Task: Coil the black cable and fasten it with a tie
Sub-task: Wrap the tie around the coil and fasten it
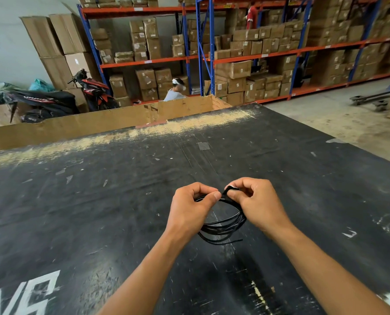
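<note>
The black cable (pixel 223 226) is wound into a loose coil of several loops, held just above the black table (pixel 98 201). My left hand (pixel 189 208) pinches the top of the coil from the left. My right hand (pixel 255 203) grips the same spot from the right, its thumb and fingers closed on a short black tie (pixel 230 190) that wraps around the bundled loops. One loose cable end sticks out at the coil's lower right. Both hands hide parts of the coil's top.
The scuffed black table has a worn tan strip along its far edge, with a cardboard wall (pixel 75 126) behind it. Beyond stand shelves of boxes (pixel 246 53), parked motorbikes (pixel 53 101) and a seated person (pixel 175 92). Concrete floor lies to the right.
</note>
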